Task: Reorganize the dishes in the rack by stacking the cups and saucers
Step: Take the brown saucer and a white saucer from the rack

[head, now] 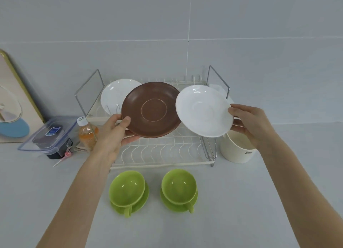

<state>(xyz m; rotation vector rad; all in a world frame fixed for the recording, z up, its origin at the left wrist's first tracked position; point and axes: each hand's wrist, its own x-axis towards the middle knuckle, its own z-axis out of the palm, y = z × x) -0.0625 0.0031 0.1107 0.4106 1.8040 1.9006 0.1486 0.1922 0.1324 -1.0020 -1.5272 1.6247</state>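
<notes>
Nearest us, two green cups [128, 188] [179, 185] sit upright on green saucers [143, 201] [166, 201] on the counter [241, 201], just before the rack [163, 151]. Our left hand [113, 132] pinches the rim of a brown saucer [152, 109], thumb on top; our right hand [250, 123] grips a white saucer [204, 110] by its edge. Both saucers hang tilted above the rack, rims nearly touching. Another white saucer [115, 95] stands in the rack's upper tier. We judge these dishes stiff, light, glazed-slick and breakable, best held at the rim and set down gently. Writing on the cream canister [237, 149], the bottle [87, 132] and the lidded box [50, 134] is too small to read.
</notes>
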